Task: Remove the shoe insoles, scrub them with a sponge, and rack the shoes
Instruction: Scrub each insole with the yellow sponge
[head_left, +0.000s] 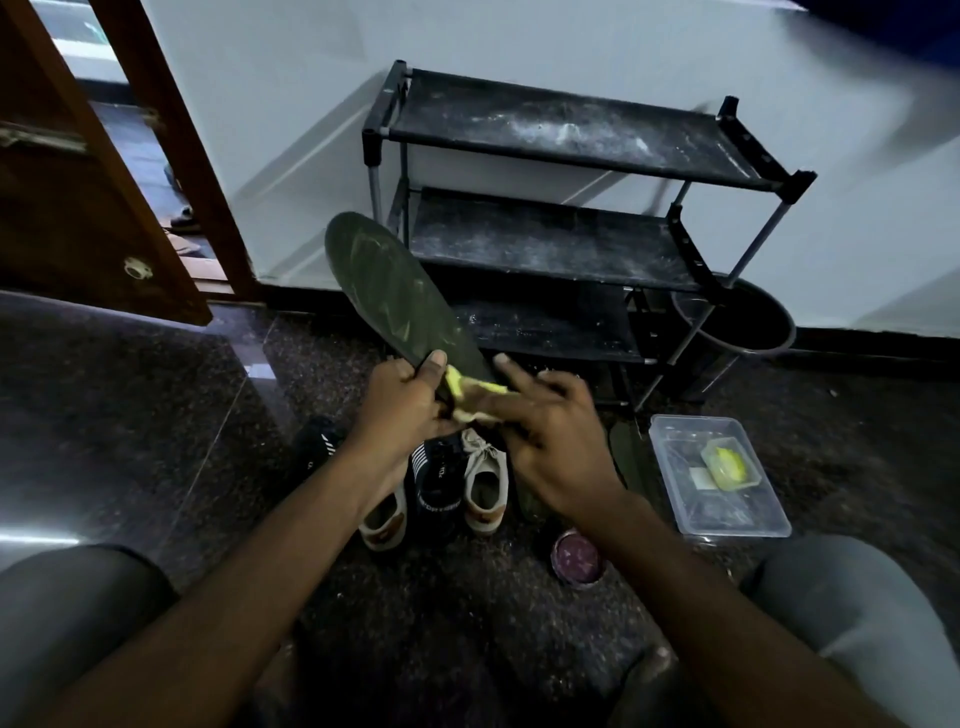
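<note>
- Head view: a dark green insole (395, 291) was held up above the floor, its toe end tilted up and to the left, in front of the shoe rack.
- The left hand (402, 400) was closed round the insole's lower end, with the thumb laid over the top face; its grip was tight on the insole.
- A yellow sponge (470, 389) was pressed against that same lower end, just beside the left thumb.
- The sponge was held by the right hand (550, 441); the grip was closed on the sponge, the forefinger stretched out over it. Motion blur hid the finer lie of the other fingers.
- Pale smears were seen across the insole's upper face.
- A black three-tier shoe rack (571, 208) stood against the white wall (519, 41), with dusty shelves that carried no shoes.
- On the dark stone floor (130, 415), beneath the hands, a pair of beige sneakers (485, 488) and a pair of black sneakers (436, 483) were set side by side.
- A second dark insole (626, 457) lay on the floor between the shoes and a clear plastic tub (769, 519).
- Inside the tub a small yellow item (724, 465) was seen.
- A small round pink tin (576, 558) sat near the right forearm.
- A wooden door (78, 182) stood at the left.
</note>
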